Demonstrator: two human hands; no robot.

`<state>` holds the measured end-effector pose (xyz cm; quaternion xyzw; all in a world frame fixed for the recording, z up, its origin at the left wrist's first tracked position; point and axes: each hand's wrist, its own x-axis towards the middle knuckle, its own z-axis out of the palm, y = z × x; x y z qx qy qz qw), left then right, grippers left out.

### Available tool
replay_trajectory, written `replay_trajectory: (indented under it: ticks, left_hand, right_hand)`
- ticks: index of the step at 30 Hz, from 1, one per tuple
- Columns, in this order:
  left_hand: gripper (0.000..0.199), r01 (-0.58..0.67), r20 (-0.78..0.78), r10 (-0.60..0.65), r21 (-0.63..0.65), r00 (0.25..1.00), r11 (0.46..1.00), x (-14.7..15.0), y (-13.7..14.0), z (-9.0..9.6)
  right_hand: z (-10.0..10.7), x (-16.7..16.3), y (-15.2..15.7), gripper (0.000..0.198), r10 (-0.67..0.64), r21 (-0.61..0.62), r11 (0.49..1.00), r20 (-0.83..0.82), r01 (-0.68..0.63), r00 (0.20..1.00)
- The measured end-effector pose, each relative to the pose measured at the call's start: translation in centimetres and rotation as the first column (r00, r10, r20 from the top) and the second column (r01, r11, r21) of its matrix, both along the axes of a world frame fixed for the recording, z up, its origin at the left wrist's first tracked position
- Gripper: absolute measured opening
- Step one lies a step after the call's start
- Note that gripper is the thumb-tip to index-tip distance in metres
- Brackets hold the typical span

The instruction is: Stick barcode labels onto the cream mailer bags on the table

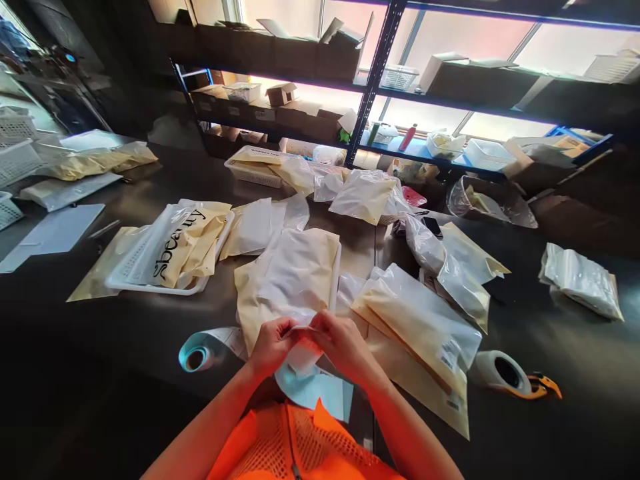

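Observation:
My left hand and my right hand meet close to my body, fingers pinched on the top edge of a small whitish plastic bag. Its lower part hangs down between the hands. Under it lie light-blue backing paper sheets. Just beyond the fingers, a large cream and translucent mailer bag rests on a white tray, of which the right edge shows. To the left is a label roll with a strip pulled out. Stacked mailer bags lie right of my right hand.
A white tray with a printed bag stands at left. At right are a tape roll with an orange cutter and a bundle of clear bags. More bags and a basket line the back, before shelves of boxes.

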<state>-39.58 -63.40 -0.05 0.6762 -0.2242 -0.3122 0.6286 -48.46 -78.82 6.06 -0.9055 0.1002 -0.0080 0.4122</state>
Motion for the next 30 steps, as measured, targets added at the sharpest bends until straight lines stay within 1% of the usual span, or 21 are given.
replay_trajectory:
  ticks: [2, 3, 5, 7, 9, 10, 11, 12, 14, 15, 16, 18, 20, 21, 23, 25, 26, 28, 30]
  left_hand:
    - [0.039, -0.054, 0.176, 0.035, 0.105, 0.984, 0.993, 0.1, -0.2, 0.1]
    - [0.04, -0.077, 0.237, 0.043, 0.135, 0.97, 0.988, 0.2, -0.3, 0.1]
    - [0.045, -0.099, 0.294, 0.048, 0.16, 0.955, 0.982, 0.5, -0.5, -0.3]
    - [0.052, -0.098, 0.293, 0.047, 0.162, 0.955, 0.982, 0.9, -0.6, -1.1]
    - [0.058, -0.1, 0.276, 0.052, 0.162, 0.96, 0.982, 1.4, -0.7, -2.2]
    - [0.06, -0.108, 0.265, 0.061, 0.168, 0.962, 0.98, 1.7, -0.6, -2.7]
    - [0.061, -0.118, 0.248, 0.071, 0.179, 0.966, 0.977, 1.9, -0.5, -3.3]
    - [0.061, -0.125, 0.223, 0.079, 0.196, 0.972, 0.973, 2.1, -0.4, -3.8]
    - [0.059, -0.111, 0.147, 0.077, 0.237, 0.986, 0.965, 2.4, 0.0, -4.8]
    - [0.057, -0.085, 0.099, 0.062, 0.25, 0.993, 0.965, 2.4, 0.2, -5.2]
    - [0.055, -0.054, 0.05, 0.042, 0.255, 0.998, 0.965, 2.4, 0.3, -5.6]
    - [0.053, -0.013, -0.025, 0.02, 0.263, 0.999, 0.965, 2.0, 0.5, -6.3]
    - [0.052, 0.002, -0.058, 0.015, 0.276, 0.998, 0.961, 1.6, 0.5, -6.9]
    - [0.053, 0.008, -0.062, 0.01, 0.285, 0.998, 0.959, 1.4, 0.4, -7.1]
    - [0.054, 0.024, -0.058, -0.007, 0.303, 0.998, 0.953, 1.0, 0.3, -7.4]
    - [0.054, 0.027, -0.051, -0.01, 0.344, 0.999, 0.939, 0.8, 0.2, -7.7]
    - [0.052, 0.023, -0.049, -0.004, 0.385, 0.999, 0.923, 0.8, 0.2, -7.9]
    - [0.047, 0.037, -0.06, -0.009, 0.482, 0.998, 0.875, 0.6, 0.4, -8.2]
    - [0.041, 0.082, -0.066, -0.053, 0.584, 0.996, 0.807, 0.3, 0.5, -8.4]
  right_hand:
    - [0.1, 0.5, -0.3, 0.015, 0.028, -0.144, 0.989, 0.008, -0.027, 1.0]
    - [0.1, 0.8, -0.5, 0.014, 0.049, -0.185, 0.982, 0.012, -0.046, 0.999]
    - [0.0, 1.5, -1.0, 0.012, 0.102, -0.193, 0.976, 0.017, -0.097, 0.995]
    - [-0.1, 2.3, -2.2, 0.012, 0.151, -0.138, 0.98, 0.035, -0.144, 0.988]
    - [-0.2, 3.6, -4.6, 0.014, 0.158, -0.043, 0.987, 0.07, -0.155, 0.985]
    - [-0.3, 4.5, -6.3, 0.018, 0.119, 0.011, 0.993, 0.103, -0.121, 0.988]
    - [-0.5, 5.7, -8.3, 0.023, 0.042, 0.067, 0.996, 0.145, -0.052, 0.989]
    - [-0.8, 7.2, -10.6, 0.027, -0.064, 0.117, 0.992, 0.193, 0.042, 0.979]
    - [-2.0, 11.2, -15.6, 0.031, -0.285, 0.165, 0.955, 0.287, 0.245, 0.915]
    - [-2.9, 13.5, -17.9, 0.034, -0.344, 0.147, 0.939, 0.322, 0.312, 0.882]
    - [-4.0, 16.0, -20.0, 0.043, -0.349, 0.102, 0.937, 0.332, 0.335, 0.876]
    - [-6.6, 20.9, -23.0, 0.066, -0.279, -0.007, 0.957, 0.259, 0.29, 0.925]
    - [-9.2, 24.5, -24.6, 0.081, -0.208, -0.083, 0.973, 0.071, 0.214, 0.976]
    - [-10.3, 25.7, -24.9, 0.086, -0.189, -0.101, 0.977, -0.026, 0.185, 0.982]
    - [-11.9, 26.5, -25.2, 0.091, -0.197, -0.125, 0.976, -0.146, 0.18, 0.969]
    - [-12.8, 25.5, -25.4, 0.095, -0.236, -0.154, 0.965, -0.147, 0.213, 0.961]
    - [-13.0, 24.5, -25.4, 0.097, -0.249, -0.168, 0.959, -0.127, 0.227, 0.96]
    - [-13.3, 22.3, -25.4, 0.098, -0.275, -0.189, 0.948, -0.09, 0.254, 0.957]
    - [-13.4, 20.6, -25.1, 0.095, -0.299, -0.189, 0.939, -0.046, 0.286, 0.953]
